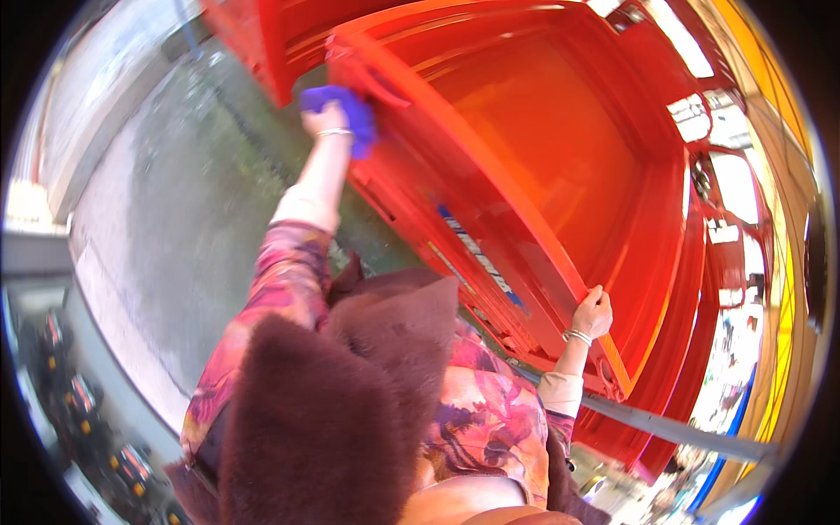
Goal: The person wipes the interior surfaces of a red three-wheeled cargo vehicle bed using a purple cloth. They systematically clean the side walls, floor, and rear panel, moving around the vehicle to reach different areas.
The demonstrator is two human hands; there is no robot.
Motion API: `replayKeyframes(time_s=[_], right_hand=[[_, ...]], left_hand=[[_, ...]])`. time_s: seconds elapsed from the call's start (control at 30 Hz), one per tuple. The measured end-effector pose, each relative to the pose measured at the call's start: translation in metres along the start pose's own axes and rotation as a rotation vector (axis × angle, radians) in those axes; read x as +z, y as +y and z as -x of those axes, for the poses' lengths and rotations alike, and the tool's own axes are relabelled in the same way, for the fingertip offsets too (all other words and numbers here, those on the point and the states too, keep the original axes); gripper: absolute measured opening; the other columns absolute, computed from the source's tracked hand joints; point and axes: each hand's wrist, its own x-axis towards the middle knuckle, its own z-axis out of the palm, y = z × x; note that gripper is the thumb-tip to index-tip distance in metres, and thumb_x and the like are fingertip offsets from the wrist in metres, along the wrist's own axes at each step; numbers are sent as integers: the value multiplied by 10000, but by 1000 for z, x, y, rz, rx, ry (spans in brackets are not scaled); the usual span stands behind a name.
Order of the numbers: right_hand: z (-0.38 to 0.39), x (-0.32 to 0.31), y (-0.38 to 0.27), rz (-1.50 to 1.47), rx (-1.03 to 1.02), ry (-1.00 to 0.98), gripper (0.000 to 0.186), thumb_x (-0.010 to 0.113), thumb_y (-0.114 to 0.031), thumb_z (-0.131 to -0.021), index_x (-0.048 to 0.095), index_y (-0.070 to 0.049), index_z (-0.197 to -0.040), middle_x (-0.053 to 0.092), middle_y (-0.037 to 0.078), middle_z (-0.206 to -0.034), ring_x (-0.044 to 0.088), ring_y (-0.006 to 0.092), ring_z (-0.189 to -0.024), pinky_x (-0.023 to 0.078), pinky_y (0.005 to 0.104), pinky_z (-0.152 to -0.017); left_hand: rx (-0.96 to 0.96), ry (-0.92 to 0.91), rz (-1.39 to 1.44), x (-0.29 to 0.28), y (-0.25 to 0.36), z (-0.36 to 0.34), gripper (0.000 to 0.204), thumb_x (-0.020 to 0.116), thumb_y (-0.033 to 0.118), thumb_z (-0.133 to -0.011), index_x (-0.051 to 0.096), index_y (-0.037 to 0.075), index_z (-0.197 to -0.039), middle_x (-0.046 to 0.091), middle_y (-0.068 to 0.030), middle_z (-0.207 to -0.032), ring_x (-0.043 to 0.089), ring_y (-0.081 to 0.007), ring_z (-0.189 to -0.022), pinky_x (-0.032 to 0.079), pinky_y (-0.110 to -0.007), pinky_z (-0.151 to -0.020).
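One red bin [560, 157], large and open, its far edges cut off by the fisheye rim. One blue cloth [350, 109], pressed against the bin's outer upper edge, partly hidden under the left hand [325, 118], which clutches it. Right hand [595, 313] closed on the bin's near rim. Two wrist bangles. Label on bin wall blurred.

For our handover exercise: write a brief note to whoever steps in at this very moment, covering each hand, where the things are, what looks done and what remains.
Left hand: stretched out, pressing a blue cloth against the rim of the big red bin.
Right hand: grip on the bin's near edge, steadying it.
The bin lies tipped, its open inside facing up; wet pavement lies beside it.
Done: cannot tell how much is wiped.
Left: likely the rest of the rim and the inside.
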Motion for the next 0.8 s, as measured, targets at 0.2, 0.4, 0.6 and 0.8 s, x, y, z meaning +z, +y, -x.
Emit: replayKeyframes(time_s=[0.2, 0.4, 0.6, 0.8], right_hand=[[4, 10, -4, 9, -57, 255, 280, 615, -244, -882, 605, -86, -651, 633, 148, -700, 625, 359, -647, 488, 476, -579], [5, 2, -5, -64, -57, 271, 192, 629, -208, -844, 636, -75, -705, 650, 123, -721, 636, 339, -702, 500, 442, -642], [7, 3, -6, -38, -29, 216, 210, 608, -211, -863, 629, -66, -712, 651, 127, -733, 636, 351, -728, 496, 452, -659], [2, 4, -1, -94, -16, 161, 229, 588, -162, -864, 583, -50, -665, 607, 144, -689, 605, 360, -671, 465, 456, -606]], left_hand=[[-76, -238, -349, 8, -20, -65, 391, 760, 171, -787, 654, 3, -1124, 680, -123, -1101, 639, -242, -970, 519, -373, -861], [-256, -516, -147, -2, -65, 14, 480, 669, 24, -804, 609, -14, -1278, 657, -101, -1195, 626, -235, -1024, 507, -380, -940], [-360, -127, -248, -11, -90, -39, 414, 675, 59, -844, 605, -53, -1236, 680, -156, -1128, 664, -280, -918, 563, -414, -846], [-501, -303, -216, -29, -153, -90, 421, 608, 118, -945, 534, -11, -1339, 640, -152, -1222, 649, -267, -973, 557, -413, -845]])
